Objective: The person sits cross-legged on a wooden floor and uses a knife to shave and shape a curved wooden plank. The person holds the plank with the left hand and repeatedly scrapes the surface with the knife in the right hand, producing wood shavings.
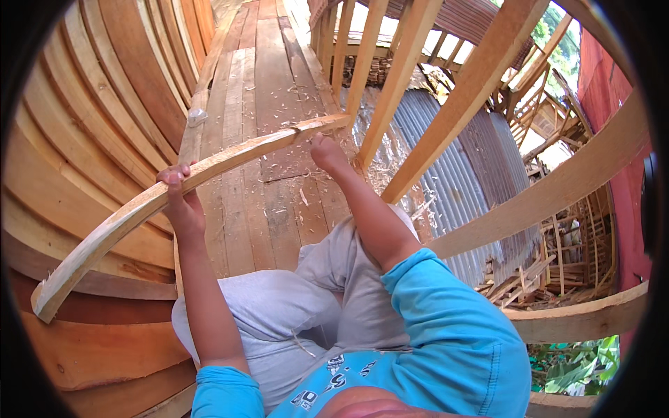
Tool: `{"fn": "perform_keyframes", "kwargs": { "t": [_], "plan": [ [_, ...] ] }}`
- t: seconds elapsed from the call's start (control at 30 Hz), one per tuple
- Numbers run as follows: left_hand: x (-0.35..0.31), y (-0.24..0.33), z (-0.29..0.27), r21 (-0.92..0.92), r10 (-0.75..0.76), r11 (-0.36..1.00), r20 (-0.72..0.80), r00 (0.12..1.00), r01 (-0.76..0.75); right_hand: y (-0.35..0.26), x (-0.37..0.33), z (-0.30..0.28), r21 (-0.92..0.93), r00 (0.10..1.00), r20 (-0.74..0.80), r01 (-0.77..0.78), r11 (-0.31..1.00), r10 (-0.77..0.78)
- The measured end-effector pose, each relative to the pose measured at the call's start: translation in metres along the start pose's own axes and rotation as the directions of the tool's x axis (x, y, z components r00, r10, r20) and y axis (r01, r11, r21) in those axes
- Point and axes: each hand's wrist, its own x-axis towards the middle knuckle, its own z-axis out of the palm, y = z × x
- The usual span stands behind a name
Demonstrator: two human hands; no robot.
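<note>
A long curved wooden timber (244, 152) crosses in front of me, from the lower left to the uprights at the right. Its upper face is pale, and its near left end looks rough. My left hand (182, 195) grips it from below around its middle, with the fingers curled over the edge. By the timber's far right end, my right hand (326, 152) is closed against its near side. Whatever that hand holds is hidden by the fist. A small dark notch or mark shows on the timber just left of the right hand.
Wood shavings lie over the plank floor (279, 202). Curved planking (90, 139) rises on the left, with a small clear object (198, 116) at its foot. Wooden uprights (404, 90) stand on the right; beyond them are corrugated metal sheets (453, 160) and scrap wood (536, 275).
</note>
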Motion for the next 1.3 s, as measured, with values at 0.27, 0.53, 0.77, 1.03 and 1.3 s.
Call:
{"fn": "perform_keyframes", "kwargs": {
  "t": [0.27,0.53,0.77,1.03,1.3],
  "plan": [
    [0.002,0.002,0.003,-0.128,-0.064,0.990,-0.001,0.998,0.064,-0.001,-0.010,-0.017,0.089,0.922,0.007,0.385,0.919,-0.387],
    [0.001,0.008,-0.007,-0.118,-0.041,0.992,0.006,0.999,0.042,-0.082,-0.054,0.006,-0.108,0.986,-0.001,0.164,0.981,-0.165],
    [0.006,0.001,0.009,-0.079,-0.063,0.995,0.060,0.996,0.067,0.037,0.036,0.010,-0.043,0.937,-0.324,-0.153,0.987,0.132],
    [0.005,0.002,0.006,-0.060,-0.044,0.997,0.034,0.998,0.046,-0.023,-0.004,0.024,-0.040,0.974,-0.216,0.056,0.998,-0.063],
    [0.004,0.006,0.001,-0.055,-0.042,0.998,0.008,0.999,0.042,-0.058,-0.026,0.024,-0.060,0.973,-0.174,0.140,0.988,-0.148]
  ]
}}
